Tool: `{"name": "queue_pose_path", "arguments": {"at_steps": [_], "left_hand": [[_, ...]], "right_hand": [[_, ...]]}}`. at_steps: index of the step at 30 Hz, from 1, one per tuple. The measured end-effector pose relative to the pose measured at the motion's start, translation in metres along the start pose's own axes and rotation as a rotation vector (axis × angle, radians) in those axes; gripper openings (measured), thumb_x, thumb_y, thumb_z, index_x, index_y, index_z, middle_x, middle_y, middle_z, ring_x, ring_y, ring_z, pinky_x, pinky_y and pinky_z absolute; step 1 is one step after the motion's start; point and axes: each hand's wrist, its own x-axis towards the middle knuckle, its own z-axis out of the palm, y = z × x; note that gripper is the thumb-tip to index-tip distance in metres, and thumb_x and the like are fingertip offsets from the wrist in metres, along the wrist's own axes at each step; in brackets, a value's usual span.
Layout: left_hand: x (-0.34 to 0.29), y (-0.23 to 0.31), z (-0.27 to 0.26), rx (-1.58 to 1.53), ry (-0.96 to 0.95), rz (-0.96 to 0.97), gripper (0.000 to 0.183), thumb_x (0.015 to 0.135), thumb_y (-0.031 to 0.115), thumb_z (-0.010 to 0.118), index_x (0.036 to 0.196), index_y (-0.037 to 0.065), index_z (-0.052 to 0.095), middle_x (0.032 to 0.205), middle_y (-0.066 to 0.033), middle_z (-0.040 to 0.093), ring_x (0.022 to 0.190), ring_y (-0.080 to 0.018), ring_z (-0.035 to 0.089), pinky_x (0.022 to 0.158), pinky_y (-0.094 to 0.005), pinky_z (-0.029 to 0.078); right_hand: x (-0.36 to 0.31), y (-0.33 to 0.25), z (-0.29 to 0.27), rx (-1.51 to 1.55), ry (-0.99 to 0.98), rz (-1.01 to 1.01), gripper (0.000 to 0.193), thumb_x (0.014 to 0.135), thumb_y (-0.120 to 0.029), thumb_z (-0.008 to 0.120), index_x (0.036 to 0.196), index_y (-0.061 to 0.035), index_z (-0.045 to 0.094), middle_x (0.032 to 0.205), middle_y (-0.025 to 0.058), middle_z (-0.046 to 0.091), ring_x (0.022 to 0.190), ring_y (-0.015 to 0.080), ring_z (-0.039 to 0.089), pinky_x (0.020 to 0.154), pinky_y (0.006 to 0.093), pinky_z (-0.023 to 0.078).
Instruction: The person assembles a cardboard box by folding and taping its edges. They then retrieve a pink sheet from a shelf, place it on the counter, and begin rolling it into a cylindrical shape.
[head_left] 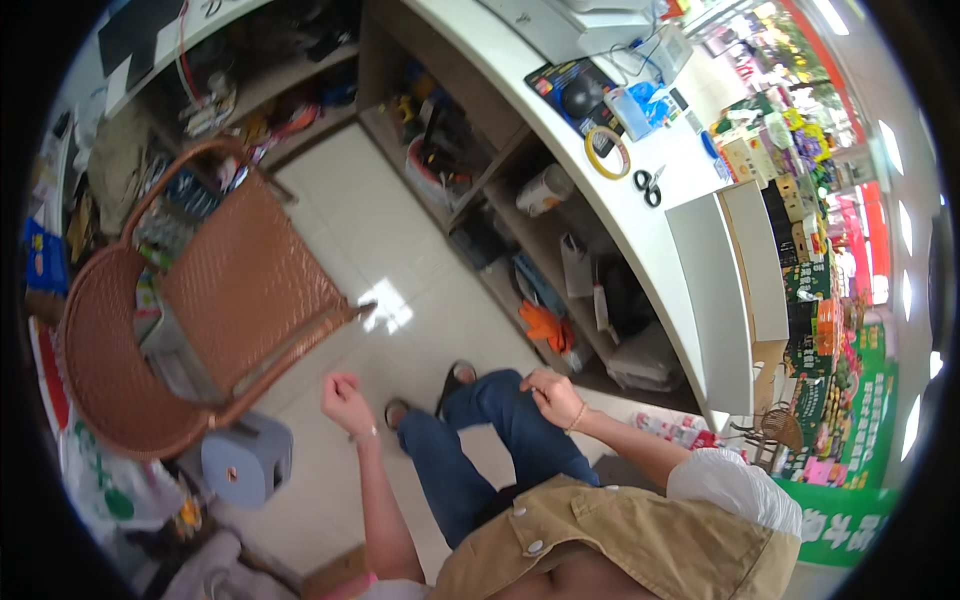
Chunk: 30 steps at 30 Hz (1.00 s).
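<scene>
My left hand (343,403) is held out over the tiled floor, its fingers curled in and nothing showing in them. The brown woven armchair (255,280) stands to its left, apart from it. Above my right thigh is my right hand (555,400), with thumb and fingers drawn together. Whatever that hand may hold is too small or hidden to make out. Both hands are clear of the white counter (640,240). On the counter lie black-handled scissors (650,187) and a roll of yellow tape (607,153).
Open shelves under the counter hold a white roll (545,190) and an orange cloth-like item (545,325). A grey-blue plastic stool (247,460) stands below the chair. A white panel (708,290) rises at the counter's right end, with stacked colourful packages (810,330) beyond it.
</scene>
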Motion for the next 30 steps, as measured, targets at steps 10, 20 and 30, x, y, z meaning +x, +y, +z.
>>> {"name": "queue_pose_path", "arguments": {"at_steps": [10, 20, 30], "left_hand": [[0.001, -0.101, 0.225, -0.314, -0.533, 0.117, 0.019, 0.070, -0.008, 0.035, 0.058, 0.002, 0.044, 0.048, -0.0028, 0.037, 0.047, -0.0085, 0.037, 0.044, -0.0280, 0.025], [-0.022, -0.144, 0.327, -0.601, -0.755, 0.179, 0.021, 0.077, -0.008, 0.038, 0.063, 0.001, 0.049, 0.052, -0.0006, 0.042, 0.048, -0.0061, 0.037, 0.044, -0.0259, 0.026], [-0.053, -0.104, 0.341, -0.730, -0.972, 0.101, 0.021, 0.078, -0.009, 0.039, 0.064, 0.002, 0.051, 0.056, 0.0023, 0.044, 0.053, -0.0033, 0.037, 0.046, -0.0227, 0.027]], "right_hand": [[0.070, 0.210, -0.025, -0.295, 0.829, 0.252, 0.026, 0.074, 0.010, 0.047, 0.091, 0.0024, 0.066, 0.079, 0.0098, 0.066, 0.073, 0.0139, 0.063, 0.069, 0.0268, 0.049], [0.113, 0.245, -0.165, -0.987, 1.266, -0.144, 0.023, 0.077, 0.007, 0.051, 0.095, -0.0005, 0.063, 0.098, 0.0187, 0.062, 0.093, 0.0388, 0.058, 0.081, 0.0419, 0.049], [0.091, 0.244, -0.158, -1.458, 1.071, -0.047, 0.041, 0.078, -0.003, 0.060, 0.119, -0.0005, 0.056, 0.118, 0.0188, 0.055, 0.104, 0.0369, 0.055, 0.091, 0.0440, 0.045]]}}
